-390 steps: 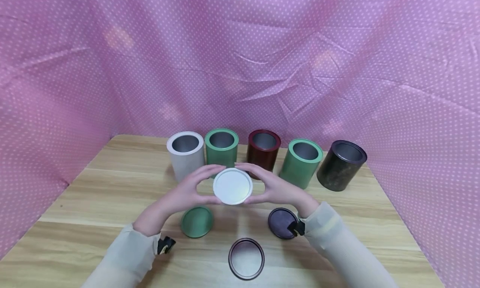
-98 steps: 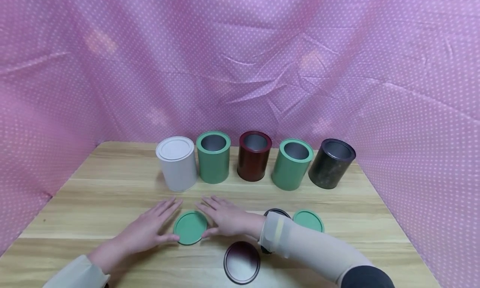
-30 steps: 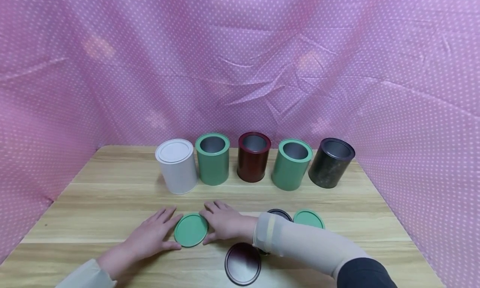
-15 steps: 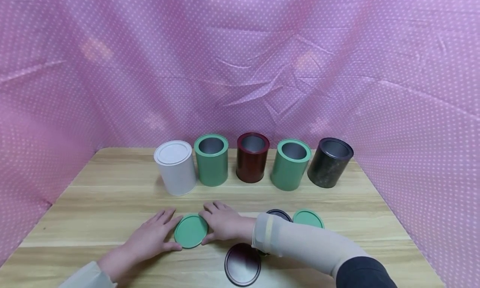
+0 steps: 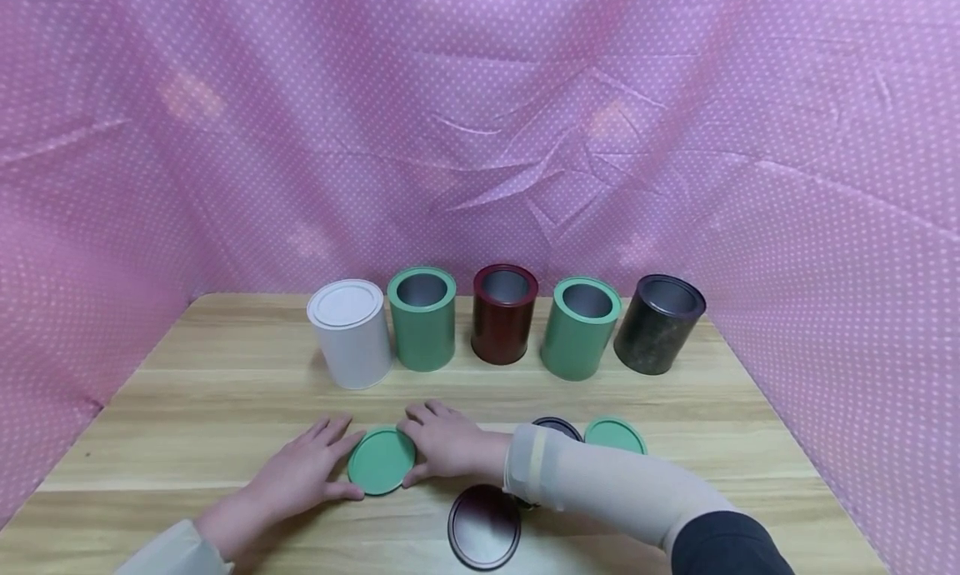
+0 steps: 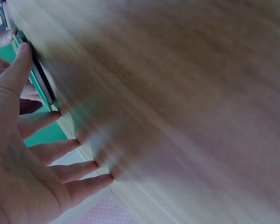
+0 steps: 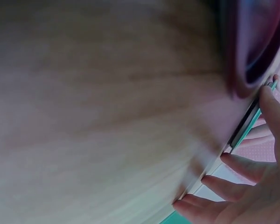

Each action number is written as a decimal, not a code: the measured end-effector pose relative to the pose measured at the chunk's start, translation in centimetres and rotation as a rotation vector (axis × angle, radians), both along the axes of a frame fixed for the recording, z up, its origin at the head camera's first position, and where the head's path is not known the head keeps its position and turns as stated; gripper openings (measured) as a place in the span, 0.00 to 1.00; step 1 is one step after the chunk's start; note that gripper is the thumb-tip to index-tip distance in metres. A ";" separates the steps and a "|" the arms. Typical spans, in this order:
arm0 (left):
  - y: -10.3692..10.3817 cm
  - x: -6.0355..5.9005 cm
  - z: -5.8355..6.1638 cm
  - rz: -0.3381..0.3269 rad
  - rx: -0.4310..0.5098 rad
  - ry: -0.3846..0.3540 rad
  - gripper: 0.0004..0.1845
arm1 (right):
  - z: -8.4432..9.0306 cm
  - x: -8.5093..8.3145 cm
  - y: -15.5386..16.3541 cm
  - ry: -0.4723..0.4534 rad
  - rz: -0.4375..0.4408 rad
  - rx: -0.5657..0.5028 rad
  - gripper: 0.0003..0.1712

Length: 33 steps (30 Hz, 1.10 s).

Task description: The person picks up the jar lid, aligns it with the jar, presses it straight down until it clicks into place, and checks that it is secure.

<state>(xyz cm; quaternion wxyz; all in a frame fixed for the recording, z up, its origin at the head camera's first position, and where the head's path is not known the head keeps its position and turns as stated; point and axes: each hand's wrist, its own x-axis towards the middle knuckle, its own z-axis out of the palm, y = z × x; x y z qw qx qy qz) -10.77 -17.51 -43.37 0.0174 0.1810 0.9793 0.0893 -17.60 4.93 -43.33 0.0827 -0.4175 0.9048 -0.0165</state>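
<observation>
A round green lid [image 5: 382,461] lies on the wooden table between both hands. My left hand [image 5: 303,467] holds its left side, index fingertip at the upper rim and thumb at the lower. From the right, my right hand [image 5: 447,446] holds the opposite rim with index finger and thumb. In the left wrist view, the lid's edge [image 6: 39,77] runs between thumb and index finger, while the other fingertips reach down to the tabletop. The right wrist view shows the lid's thin edge [image 7: 247,126] likewise between thumb and index finger.
Along the back stand a lidded white can [image 5: 351,337] and open cans: green [image 5: 424,333], dark red [image 5: 504,329], another green [image 5: 579,342], black [image 5: 655,337]. A dark red lid [image 5: 484,529] lies in front. My right forearm partly covers a black lid [image 5: 557,424] and second green lid [image 5: 617,433].
Thirteen seconds ago both hands held the white lid up; it now sits on the white can. Since then the hands have come down and closed in on the green lid, staying still this last half second.
</observation>
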 end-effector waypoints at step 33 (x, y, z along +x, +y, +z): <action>0.4 0.0 1.4 0.013 0.192 0.022 0.44 | 0.8 -1.0 1.7 -0.227 0.001 -0.255 0.43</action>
